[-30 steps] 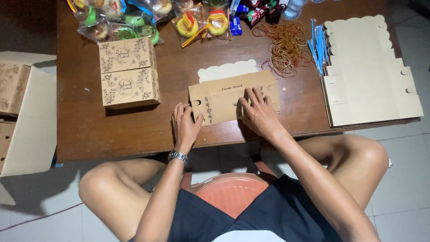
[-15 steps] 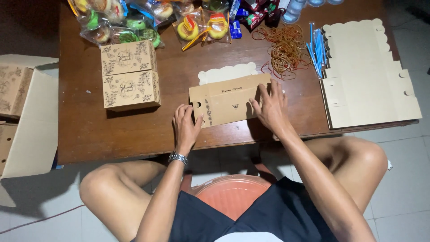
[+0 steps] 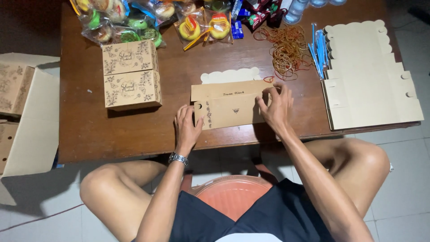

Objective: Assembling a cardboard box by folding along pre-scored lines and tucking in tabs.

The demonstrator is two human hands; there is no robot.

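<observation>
Now both hands' fingers spread flat on kraft box blank point(image 3: 230, 105), dark wooden table point(image 3: 134, 130), tiled floor point(image 3: 403, 188).

A domestic room used for small-scale packing is indicated. A low dark wooden table point(image 3: 112, 134) is set on pale floor tiles point(image 3: 403, 179), seen at the lower right. Wrapped snacks point(image 3: 148, 18) are spread along the top edge, beside rubber bands point(image 3: 286, 49). Flat box blanks point(image 3: 371, 76) are stacked at the right; printed kraft boxes point(image 3: 130, 76) and what appears to be a carton point(image 3: 27, 125) are at the left.
</observation>
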